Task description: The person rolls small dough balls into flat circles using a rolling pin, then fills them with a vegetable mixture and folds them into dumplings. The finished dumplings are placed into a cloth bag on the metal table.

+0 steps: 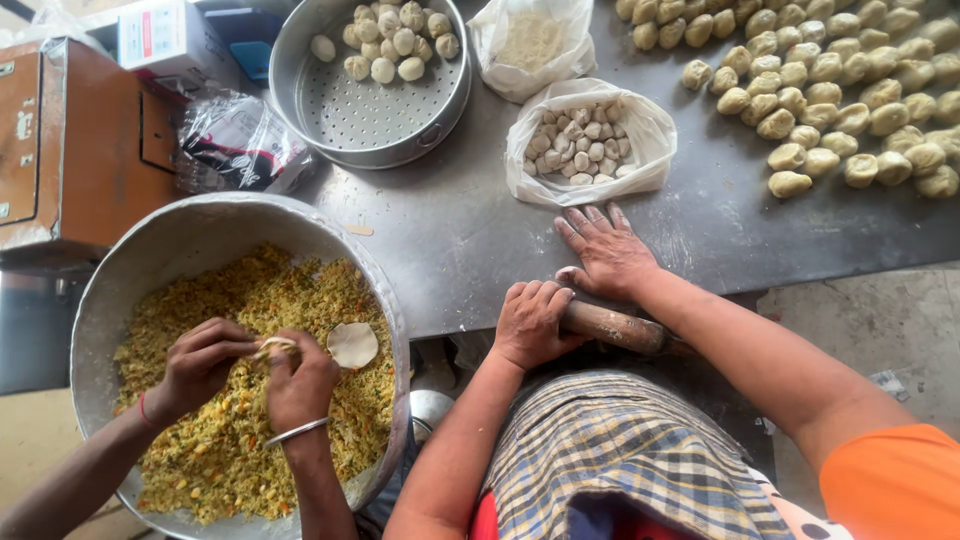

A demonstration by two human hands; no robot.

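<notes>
Hands are working a brown wooden rolling pin [612, 325] at the near edge of the grey steel table [450, 230]: the left hand [530, 322] is curling closed around it, the right hand [608, 250] is pressing flat, fingers apart. Just beyond is lying an open white plastic bag of dough pieces [585, 145], a second white bag [530, 42] behind it; a white carton [165, 35] is standing far left.
</notes>
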